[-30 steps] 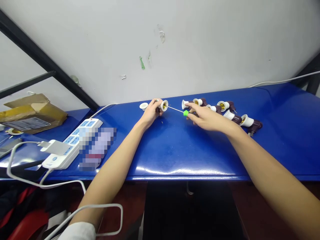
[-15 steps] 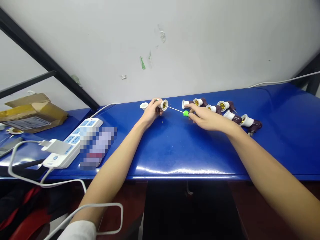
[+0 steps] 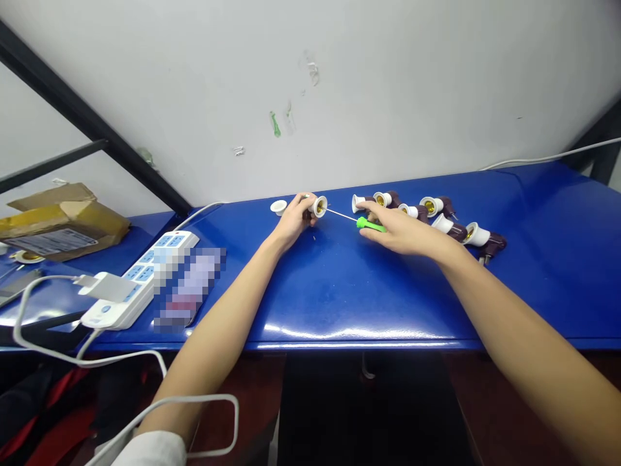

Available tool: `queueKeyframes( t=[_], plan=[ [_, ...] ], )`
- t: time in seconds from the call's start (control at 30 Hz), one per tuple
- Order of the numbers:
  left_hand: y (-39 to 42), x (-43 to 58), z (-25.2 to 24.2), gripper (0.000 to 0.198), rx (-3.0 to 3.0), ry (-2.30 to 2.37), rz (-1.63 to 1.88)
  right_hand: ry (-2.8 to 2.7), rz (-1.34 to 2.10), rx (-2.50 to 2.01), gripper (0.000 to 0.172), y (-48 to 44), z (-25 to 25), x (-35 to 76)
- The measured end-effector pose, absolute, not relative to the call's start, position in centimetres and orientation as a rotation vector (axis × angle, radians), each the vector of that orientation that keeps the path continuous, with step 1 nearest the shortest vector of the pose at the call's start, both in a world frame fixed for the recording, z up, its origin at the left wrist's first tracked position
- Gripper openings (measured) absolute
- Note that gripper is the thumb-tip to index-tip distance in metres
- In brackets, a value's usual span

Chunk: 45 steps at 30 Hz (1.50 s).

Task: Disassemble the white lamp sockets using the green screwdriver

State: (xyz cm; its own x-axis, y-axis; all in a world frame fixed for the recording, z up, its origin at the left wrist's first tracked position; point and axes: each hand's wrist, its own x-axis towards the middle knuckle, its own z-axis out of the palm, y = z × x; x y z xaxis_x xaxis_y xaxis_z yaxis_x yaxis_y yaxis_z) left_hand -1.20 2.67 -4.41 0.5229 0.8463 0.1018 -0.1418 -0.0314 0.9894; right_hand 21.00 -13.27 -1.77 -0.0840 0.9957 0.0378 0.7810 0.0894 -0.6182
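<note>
My left hand (image 3: 294, 220) is closed around a lamp socket (image 3: 320, 206), white at the rim with a brass thread inside, its mouth turned to the right. In my right hand (image 3: 398, 228) is a screwdriver (image 3: 369, 224) with a green and dark handle. Its thin shaft runs left, and the tip reaches into the socket's mouth; what it touches inside is hidden. Beside my left hand lies a loose white ring or cap (image 3: 278, 207). Just behind my right fingers another white and brown lamp socket (image 3: 359, 202) rests on the blue table (image 3: 339, 291).
Several lamp sockets (image 3: 478, 235) with brown plug ends lie at the right. To the left are a white power strip (image 3: 140, 285) with a charger (image 3: 109, 286), a blurred flat packet (image 3: 194, 285) and an opened carton (image 3: 72, 226). A white cable (image 3: 121, 356) crosses the front edge.
My right fingers have opened slightly around the screwdriver, so more of its green handle shows. The tip stays in the socket, and my left hand keeps its hold.
</note>
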Motion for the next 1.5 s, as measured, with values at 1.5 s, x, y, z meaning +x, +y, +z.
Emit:
queueKeyframes(
  t=[1.5],
  plan=[
    [1.3, -1.6, -2.0, 0.022, 1.183, 0.664, 0.84, -1.792, 0.57, -1.665, 0.058, -13.9, -0.3, 19.8]
  ],
)
